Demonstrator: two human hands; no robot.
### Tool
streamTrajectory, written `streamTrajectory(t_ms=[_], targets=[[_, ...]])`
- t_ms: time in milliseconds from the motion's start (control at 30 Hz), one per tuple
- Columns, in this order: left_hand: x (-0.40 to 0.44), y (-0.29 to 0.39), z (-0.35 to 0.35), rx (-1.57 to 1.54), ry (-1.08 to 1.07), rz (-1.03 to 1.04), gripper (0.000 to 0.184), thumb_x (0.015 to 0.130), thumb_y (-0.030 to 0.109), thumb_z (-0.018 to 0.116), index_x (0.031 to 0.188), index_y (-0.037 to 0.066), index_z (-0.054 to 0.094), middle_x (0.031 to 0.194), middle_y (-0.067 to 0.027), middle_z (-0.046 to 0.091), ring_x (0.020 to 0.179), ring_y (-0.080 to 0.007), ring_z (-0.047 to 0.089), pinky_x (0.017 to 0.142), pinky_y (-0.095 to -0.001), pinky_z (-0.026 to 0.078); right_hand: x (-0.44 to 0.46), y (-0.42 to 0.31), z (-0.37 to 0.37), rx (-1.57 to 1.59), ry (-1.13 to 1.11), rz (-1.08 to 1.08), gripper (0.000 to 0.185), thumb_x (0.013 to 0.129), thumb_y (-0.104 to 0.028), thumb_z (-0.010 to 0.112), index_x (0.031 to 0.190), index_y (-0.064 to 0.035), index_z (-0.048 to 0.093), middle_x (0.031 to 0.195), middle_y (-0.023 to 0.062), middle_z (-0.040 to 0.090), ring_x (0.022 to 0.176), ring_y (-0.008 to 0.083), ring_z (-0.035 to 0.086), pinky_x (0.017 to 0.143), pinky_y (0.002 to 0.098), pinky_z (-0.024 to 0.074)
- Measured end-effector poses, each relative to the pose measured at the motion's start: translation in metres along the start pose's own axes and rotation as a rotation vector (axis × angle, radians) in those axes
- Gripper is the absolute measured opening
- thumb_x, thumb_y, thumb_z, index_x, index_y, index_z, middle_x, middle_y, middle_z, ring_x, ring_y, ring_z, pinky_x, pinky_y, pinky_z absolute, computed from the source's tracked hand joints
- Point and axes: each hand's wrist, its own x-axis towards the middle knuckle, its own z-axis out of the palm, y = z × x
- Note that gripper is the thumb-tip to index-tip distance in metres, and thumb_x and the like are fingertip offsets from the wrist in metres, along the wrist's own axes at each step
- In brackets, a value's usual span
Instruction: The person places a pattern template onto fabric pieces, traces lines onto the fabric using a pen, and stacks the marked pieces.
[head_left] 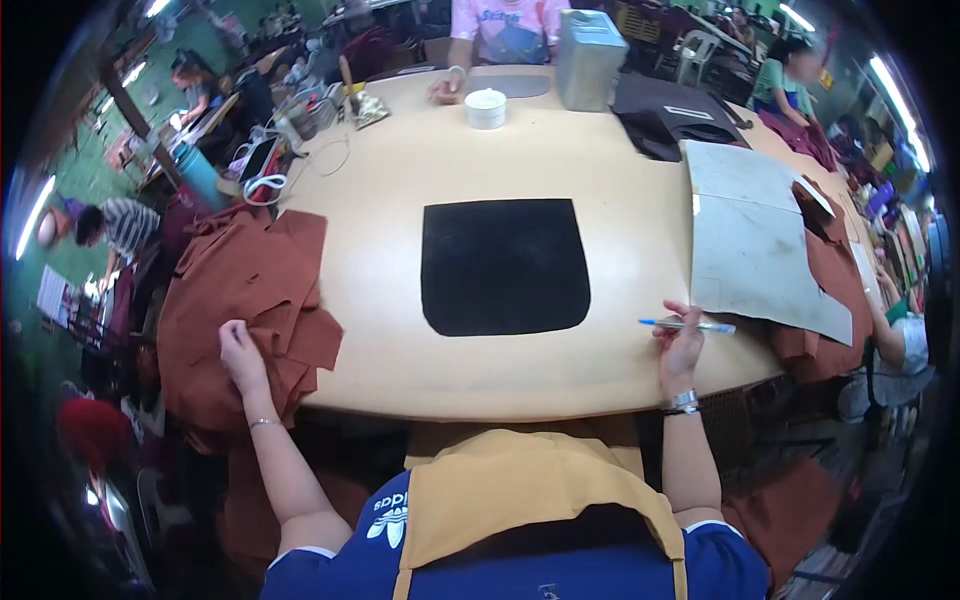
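Note:
My left hand (241,356) is at the pile of rust-brown fabric pieces (240,280) on the table's left side, its fingers closed on the cloth. A blue-and-clear pen (714,327) lies across the fingers of my right hand (681,352), which is closed around it above the front right of the table. Between my hands, farther in, a black panel (505,268) with rounded near corners lies flat. Just beyond my right hand is a large grey pattern sheet (745,250), lying over more rust-brown fabric (838,270).
Across the pale table (390,375) sits a person in a pink shirt (510,30), one hand near a white tub (486,110). A metal tin (590,62) and dark fabric (670,105) stand and lie at the back right. A teal bottle (198,172) is at the left.

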Motion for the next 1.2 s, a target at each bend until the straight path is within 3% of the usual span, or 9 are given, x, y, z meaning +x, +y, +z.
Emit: streamTrajectory(t_ms=[100,200,400,500,767,867,967,1100,1200], targets=[[0.016,0.018,0.025,-0.625,0.027,-0.091,0.024,0.096,0.025,0.053,0.105,0.003,0.057,0.105,-0.0158,0.063,0.094,-0.0312,0.061,0.081,-0.0394,0.048,-0.009,-0.005,0.020,-0.135,0.036,-0.118,0.050,0.098,-0.048,0.045,0.115,-0.0030,0.059,0.091,0.0078,0.067,0.081,0.0114,0.061,0.076,0.0261,0.0498],[-0.003,0.119,0.018,-0.626,-0.200,0.096,0.035,0.094,0.034,0.057,0.112,0.004,0.056,0.114,-0.0159,0.060,0.103,-0.0337,0.059,0.085,-0.0408,0.047,-0.016,-0.011,0.027,-0.192,-0.053,-0.135,0.042,0.100,-0.039,0.047,0.123,-0.0043,0.054,0.104,0.0110,0.068,0.087,0.0135,0.062,0.081,0.0285,0.0486],[-0.029,0.088,0.013,0.744,0.034,0.217,0.049,0.089,0.046,0.059,0.122,0.011,0.057,0.140,-0.0157,0.044,0.124,-0.0333,0.047,0.098,-0.0431,0.043,-0.014,-0.014,0.028,-0.255,-0.052,-0.035,0.034,0.100,-0.034,0.047,0.114,-0.0042,0.057,0.102,0.0084,0.066,0.085,0.0124,0.059,0.080,0.0277,0.0476],[-0.024,0.059,0.004,0.702,-0.049,0.255,0.040,0.091,0.041,0.056,0.121,0.014,0.059,0.137,-0.0113,0.050,0.122,-0.0313,0.049,0.095,-0.0420,0.044,-0.014,-0.018,0.033,-0.322,-0.078,-0.044,0.035,0.101,-0.035,0.045,0.111,-0.0033,0.057,0.096,0.0067,0.066,0.084,0.0114,0.058,0.078,0.0266,0.0478],[0.007,0.076,-0.001,0.065,-0.016,0.133,0.029,0.098,0.029,0.048,0.103,0.003,0.061,0.105,-0.0160,0.065,0.093,-0.0362,0.062,0.078,-0.0435,0.048,-0.012,-0.016,0.033,-0.349,-0.092,-0.058,0.036,0.101,-0.035,0.044,0.109,-0.0024,0.058,0.090,0.0061,0.066,0.081,0.0105,0.059,0.076,0.0258,0.0485],[0.002,0.128,0.025,-0.445,-0.144,0.214,0.030,0.099,0.025,0.050,0.107,-0.002,0.059,0.100,-0.0097,0.063,0.093,-0.0198,0.059,0.085,-0.0324,0.046,-0.011,-0.019,0.032,-0.355,-0.091,-0.051,0.036,0.101,-0.034,0.044,0.109,-0.0025,0.058,0.090,0.0062,0.066,0.081,0.0106,0.059,0.075,0.0258,0.0486],[-0.041,0.241,0.033,-1.117,-0.596,-0.165,0.020,0.100,0.025,0.050,0.108,0.009,0.057,0.094,0.0010,0.058,0.088,-0.0063,0.056,0.075,-0.0256,0.050,-0.006,-0.009,0.030,-0.344,-0.103,-0.057,0.034,0.101,-0.033,0.045,0.111,-0.0029,0.057,0.095,0.0068,0.066,0.083,0.0114,0.059,0.075,0.0259,0.0484],[-0.093,0.314,0.061,-1.407,-1.043,0.054,0.045,0.102,0.026,0.044,0.142,0.010,0.032,0.150,-0.0119,0.031,0.137,-0.0248,0.034,0.110,-0.0417,0.029,-0.007,-0.009,0.028,-0.337,-0.015,-0.141,0.033,0.101,-0.033,0.047,0.115,-0.0049,0.054,0.109,0.0076,0.063,0.092,0.0120,0.058,0.076,0.0253,0.0477],[-0.113,0.296,0.077,-0.876,-0.881,0.574,0.058,0.094,0.031,0.058,0.143,0.011,0.034,0.153,-0.0173,0.025,0.142,-0.0307,0.026,0.113,-0.0512,0.021,-0.007,-0.009,0.029,-0.286,0.052,-0.199,0.029,0.100,-0.029,0.049,0.115,-0.0057,0.054,0.111,0.0073,0.062,0.096,0.0127,0.057,0.080,0.0265,0.0472]])
